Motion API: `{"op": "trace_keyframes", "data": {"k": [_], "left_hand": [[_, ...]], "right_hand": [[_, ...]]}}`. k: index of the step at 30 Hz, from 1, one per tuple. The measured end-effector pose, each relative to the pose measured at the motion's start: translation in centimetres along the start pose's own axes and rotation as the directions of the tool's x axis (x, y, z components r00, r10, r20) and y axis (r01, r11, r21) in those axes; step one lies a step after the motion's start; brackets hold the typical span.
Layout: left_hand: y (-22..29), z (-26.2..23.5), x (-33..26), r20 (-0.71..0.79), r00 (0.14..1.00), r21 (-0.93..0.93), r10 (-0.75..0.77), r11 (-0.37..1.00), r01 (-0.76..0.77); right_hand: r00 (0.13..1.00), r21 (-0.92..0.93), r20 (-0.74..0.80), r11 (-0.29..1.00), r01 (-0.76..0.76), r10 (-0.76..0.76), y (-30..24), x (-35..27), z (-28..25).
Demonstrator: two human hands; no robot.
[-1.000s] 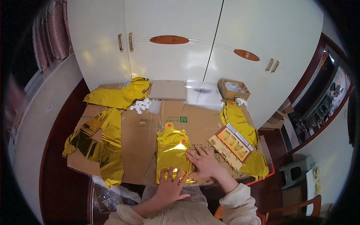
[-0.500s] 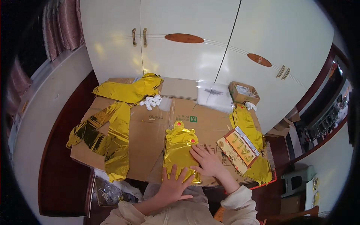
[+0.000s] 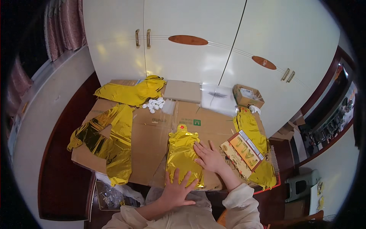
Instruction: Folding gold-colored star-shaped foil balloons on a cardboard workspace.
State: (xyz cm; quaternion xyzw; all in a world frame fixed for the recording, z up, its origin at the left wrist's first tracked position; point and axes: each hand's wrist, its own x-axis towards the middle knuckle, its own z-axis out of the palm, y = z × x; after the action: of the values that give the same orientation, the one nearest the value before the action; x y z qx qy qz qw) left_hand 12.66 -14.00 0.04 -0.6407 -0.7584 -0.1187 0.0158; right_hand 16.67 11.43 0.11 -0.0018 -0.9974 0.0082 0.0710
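Note:
A folded gold foil balloon lies flat near the front edge of the cardboard-covered table, a red dot on its top tab. My left hand rests on the balloon's lower end, fingers spread and pointing away from me. Flat against its right side lies my right hand, fingers stretched out, the tips covering part of the foil. Neither hand grips anything. To the right, a printed card in orange and brown rests partly on another gold foil balloon.
Unfolded gold foil spreads over the left side, with more gold foil behind it. White round pieces sit beside that. Farther back are a grey-brown board, a clear plastic sheet and a small cardboard box, before white cabinets.
My right hand has shifted slightly, and the second red dot near its fingertips is now out of sight. My left hand stays in place on the foil.

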Motion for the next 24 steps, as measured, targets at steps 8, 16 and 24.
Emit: {"op": "trace_keyframes", "data": {"k": [8, 16, 24], "left_hand": [[-0.2, 0.8, -0.3, 0.067, 0.998, 0.001, -0.002, 1.000, 0.002], [-0.1, 0.3, 0.0, 0.076, 0.997, 0.005, 0.000, 1.000, -0.001], [-0.2, 0.1, 0.0, 0.051, 0.999, 0.023, 0.014, 1.000, -0.015]], "right_hand": [[0.944, 0.214, 0.016, 0.924, 0.318, -0.329, -7.2, 1.8, -3.2], [0.931, 0.344, -0.017, 0.873, 0.347, -0.364, -6.3, 4.5, 0.8], [0.947, 0.246, -0.064, 0.914, 0.322, -0.316, -5.4, 5.6, 1.4]]}}
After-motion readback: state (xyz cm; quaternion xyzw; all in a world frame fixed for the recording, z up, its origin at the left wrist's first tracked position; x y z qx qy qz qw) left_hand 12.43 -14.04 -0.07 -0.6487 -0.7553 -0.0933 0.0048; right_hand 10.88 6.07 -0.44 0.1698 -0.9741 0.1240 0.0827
